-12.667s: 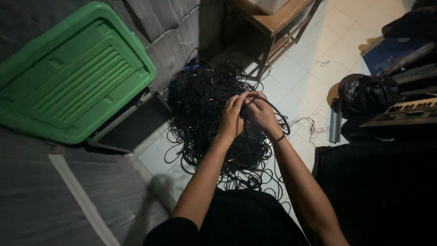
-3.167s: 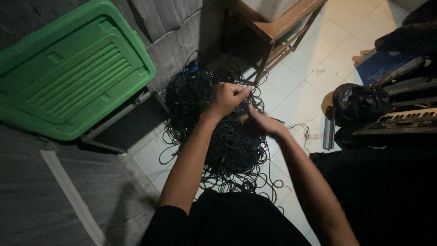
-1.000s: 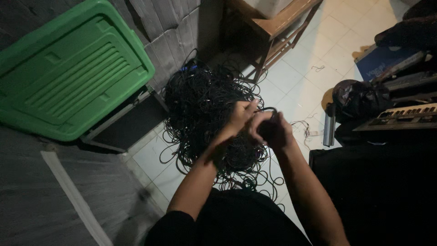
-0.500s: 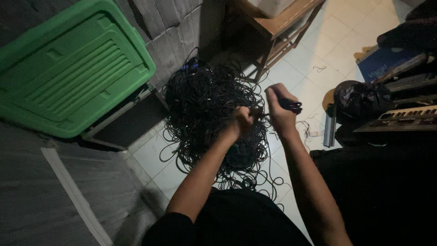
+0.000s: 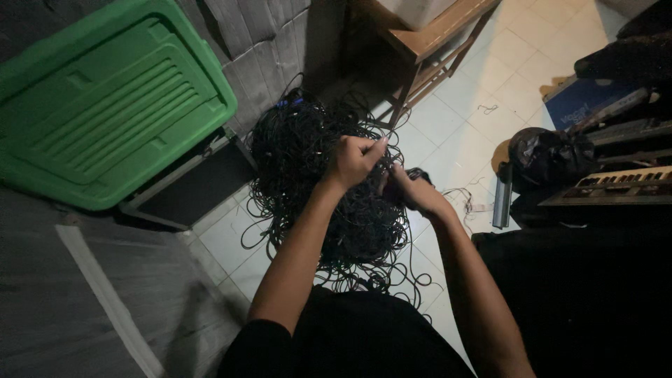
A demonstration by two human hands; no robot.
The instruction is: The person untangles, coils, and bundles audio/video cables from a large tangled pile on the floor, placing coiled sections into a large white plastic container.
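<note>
Both hands were pinched shut on cable: the left hand (image 5: pixel 355 159) curled into a fist around a strand, the right hand (image 5: pixel 413 192) just beside it, closed on a dark cable end. The tangled heap of black cables (image 5: pixel 318 168) lay directly beneath and beyond the grip, the left hand nearer its middle. A green plastic lid (image 5: pixel 105 105) leaned well off to the left.
</note>
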